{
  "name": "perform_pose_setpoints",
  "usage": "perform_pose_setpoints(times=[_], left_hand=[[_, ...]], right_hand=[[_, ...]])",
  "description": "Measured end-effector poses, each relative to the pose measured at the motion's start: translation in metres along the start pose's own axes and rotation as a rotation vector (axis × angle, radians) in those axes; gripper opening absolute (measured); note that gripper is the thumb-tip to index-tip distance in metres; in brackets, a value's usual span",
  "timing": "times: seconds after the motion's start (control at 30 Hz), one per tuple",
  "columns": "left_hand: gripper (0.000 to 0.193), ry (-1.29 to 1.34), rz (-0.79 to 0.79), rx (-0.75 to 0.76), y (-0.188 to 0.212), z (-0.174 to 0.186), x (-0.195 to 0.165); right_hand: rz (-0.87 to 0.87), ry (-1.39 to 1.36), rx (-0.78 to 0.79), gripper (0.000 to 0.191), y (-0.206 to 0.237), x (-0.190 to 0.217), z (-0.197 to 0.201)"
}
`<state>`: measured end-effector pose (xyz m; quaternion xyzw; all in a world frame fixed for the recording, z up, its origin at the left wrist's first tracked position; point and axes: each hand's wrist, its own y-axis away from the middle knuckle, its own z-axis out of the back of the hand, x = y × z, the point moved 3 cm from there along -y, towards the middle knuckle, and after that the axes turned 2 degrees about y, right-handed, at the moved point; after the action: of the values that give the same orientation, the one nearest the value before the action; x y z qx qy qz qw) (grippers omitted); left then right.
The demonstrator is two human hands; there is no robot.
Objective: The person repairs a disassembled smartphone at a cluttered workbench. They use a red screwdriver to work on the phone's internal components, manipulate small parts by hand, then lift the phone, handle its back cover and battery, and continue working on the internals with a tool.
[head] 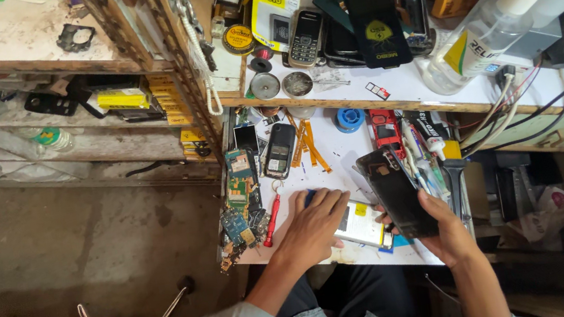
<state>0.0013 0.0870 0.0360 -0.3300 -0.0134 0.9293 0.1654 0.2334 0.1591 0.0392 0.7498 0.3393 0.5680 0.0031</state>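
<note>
Dark phone panel (398, 192) gripped upright in right hand (447, 231) at near right of white worktop (340, 154), left hand (314, 227) spread flat on opened phone (363, 224) just beside it, red-handled screwdriver (272, 219) left, circuit boards (240, 186) further left, spray bottle (492, 29) far right.

The counter (340, 154) is smooth white laminate, scuffed and marked, and on it the phone (363, 224) under the left hand (314, 227) shows a glossy metallic back. Right of that phone, the right hand (446, 227) holds a glossy black glass panel (397, 194). Left of the counter, the floor (64, 233) is rough matt concrete.
</note>
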Motion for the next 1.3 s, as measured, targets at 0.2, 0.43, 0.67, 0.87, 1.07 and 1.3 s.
perform_pose_setpoints(times=[0.2, 0.43, 0.67, 0.87, 1.07, 1.3], left_hand=[[0.095, -0.122, -0.129, 0.230, -0.024, -0.003, 0.000], [0.072, -0.281, -0.420, 0.242, -0.050, -0.018, 0.007], [0.027, -0.443, -0.674, 0.159, -0.062, -0.032, 0.013], [0.028, -0.449, -0.738, 0.121, -0.071, -0.023, 0.012], [0.036, -0.368, -0.511, -0.012, -0.054, 0.005, 0.003], [0.015, 0.404, 0.006, -0.048, -0.041, -0.006, -0.006]], right_hand=[[0.007, -0.176, -0.015, 0.069, 0.020, -0.006, 0.010], [0.035, -0.311, -0.088, 0.070, 0.043, -0.016, 0.014], [0.012, -0.441, -0.156, 0.070, 0.058, -0.028, 0.009], [0.001, -0.524, -0.206, 0.066, 0.059, -0.035, 0.004], [0.036, -0.597, -0.106, 0.065, 0.054, -0.037, -0.004], [0.125, -0.417, -0.201, 0.062, 0.047, -0.044, -0.008]])
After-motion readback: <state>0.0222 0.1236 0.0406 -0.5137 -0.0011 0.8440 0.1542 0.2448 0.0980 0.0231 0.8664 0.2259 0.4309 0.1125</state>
